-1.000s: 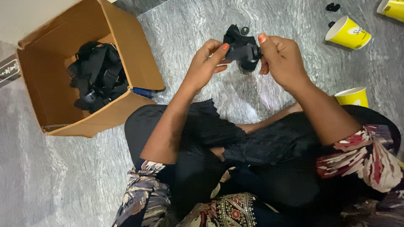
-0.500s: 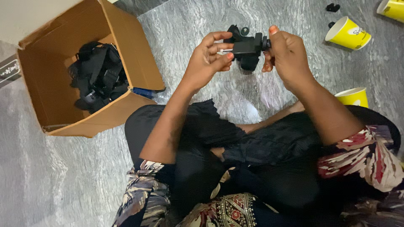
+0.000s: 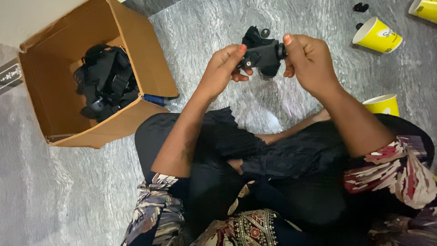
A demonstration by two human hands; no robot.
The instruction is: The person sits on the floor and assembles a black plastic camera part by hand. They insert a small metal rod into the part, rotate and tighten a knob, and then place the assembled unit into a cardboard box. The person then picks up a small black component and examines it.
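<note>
We hold the black part (image 3: 261,52) up over the floor (image 3: 218,27), left hand (image 3: 223,68) pinching its left end, right hand (image 3: 307,61) wrapped on its right end. Since a second ago it's turned level between both hands, silver screw facing us. Box (image 3: 150,77) of more black parts sits left, yellow cups (image 3: 377,35) right

Right hand (image 3: 309,64) hides the black part's (image 3: 261,52) far end.

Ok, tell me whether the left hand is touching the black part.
Touching. The head view shows the left hand with fingertips pinched on the black part; the right hand grips its other end.
</note>
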